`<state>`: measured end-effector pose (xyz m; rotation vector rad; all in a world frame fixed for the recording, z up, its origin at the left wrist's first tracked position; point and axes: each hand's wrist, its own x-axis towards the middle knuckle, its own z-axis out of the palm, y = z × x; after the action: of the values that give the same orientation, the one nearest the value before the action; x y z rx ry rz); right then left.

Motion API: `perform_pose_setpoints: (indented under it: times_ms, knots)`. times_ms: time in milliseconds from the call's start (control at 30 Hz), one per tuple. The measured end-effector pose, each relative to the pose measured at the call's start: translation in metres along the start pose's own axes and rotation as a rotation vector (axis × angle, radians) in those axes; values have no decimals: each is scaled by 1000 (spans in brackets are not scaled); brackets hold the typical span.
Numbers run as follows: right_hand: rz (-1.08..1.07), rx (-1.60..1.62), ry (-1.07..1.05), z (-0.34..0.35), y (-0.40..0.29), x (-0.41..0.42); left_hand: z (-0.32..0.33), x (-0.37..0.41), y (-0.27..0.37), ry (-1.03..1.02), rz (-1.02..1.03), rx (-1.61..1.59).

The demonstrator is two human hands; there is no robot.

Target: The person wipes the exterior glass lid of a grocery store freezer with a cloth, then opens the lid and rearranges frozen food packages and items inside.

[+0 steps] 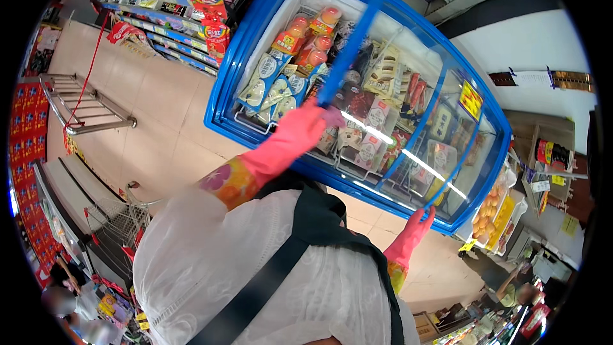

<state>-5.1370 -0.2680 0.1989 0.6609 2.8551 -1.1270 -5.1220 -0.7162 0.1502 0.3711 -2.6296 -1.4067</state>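
My left hand (299, 132), in a long pink rubber glove, closes on the near end of a blurred blue lid frame (347, 57) of a chest freezer (230, 67). Beside its fingers is a pinkish-purple patch, either cloth or a reflection. My right hand (421, 223), gloved the same way, touches the near end of another blue frame bar (457, 175) at the freezer's right; its grip is unclear. Inside the freezer lie blue-and-white packs (266, 76), peach-shaped items in orange packs (316, 50) and clear boxes (376, 148), several under glass. A yellow sign (471, 100) sits on the glass.
Shelves of packaged goods (158, 17) stand at upper left, with a metal rack (91, 105) on the tiled floor. A wire shopping cart (115, 223) is at lower left. Trays of round yellow-orange food (488, 211) adjoin the freezer's right end. Other people appear at both lower corners.
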Motion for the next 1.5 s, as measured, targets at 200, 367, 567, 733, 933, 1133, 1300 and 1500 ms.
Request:
perform_pose_setpoints:
  times_ms: [200, 367, 567, 733, 933, 1133, 1300, 1500]
  knots:
    - [-227, 136, -90, 36, -25, 46, 97, 10, 63, -305, 120, -178]
    - [-141, 178, -188, 54, -34, 69, 162, 11, 79, -431, 249, -222]
    - [-113, 168, -107, 59, -41, 74, 170, 26, 78, -573, 220, -477]
    - [-449, 274, -62, 91, -150, 23, -1, 48, 54, -568, 245, -778]
    - [-340, 34, -285, 252, -177, -4, -156, 35, -48, -81, -37, -709]
    - [-289, -6, -210, 322, -89, 34, -199, 26, -81, -11, -69, -673]
    - [-75, 321, -129, 270, -100, 23, -189, 18, -139, 9, -71, -491]
    - [-159, -264, -125, 286, -136, -38, -186, 35, -143, 40, -147, -454]
